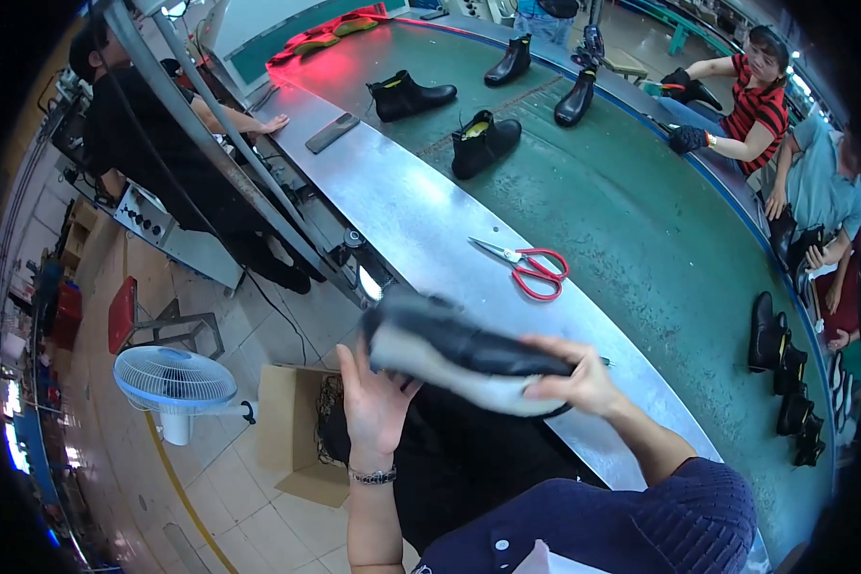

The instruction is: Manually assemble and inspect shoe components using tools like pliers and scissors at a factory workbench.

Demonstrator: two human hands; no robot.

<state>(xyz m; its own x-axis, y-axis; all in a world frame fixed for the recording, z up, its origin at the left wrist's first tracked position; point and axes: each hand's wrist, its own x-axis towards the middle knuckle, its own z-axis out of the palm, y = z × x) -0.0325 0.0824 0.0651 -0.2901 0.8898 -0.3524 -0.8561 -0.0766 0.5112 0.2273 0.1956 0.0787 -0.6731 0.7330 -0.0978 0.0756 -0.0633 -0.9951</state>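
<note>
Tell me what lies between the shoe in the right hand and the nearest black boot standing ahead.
Red-handled scissors lie between the shoe and that boot, their blades on the metal strip; the head view shows this.

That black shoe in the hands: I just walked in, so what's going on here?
The right hand grips one end of the black shoe, with what looks like its pale sole showing. The left hand is open by the other end; blur makes it hard to tell whether it touches. Red-handled scissors lie on the worktable just beyond, and more black boots stand farther off on it.
</note>
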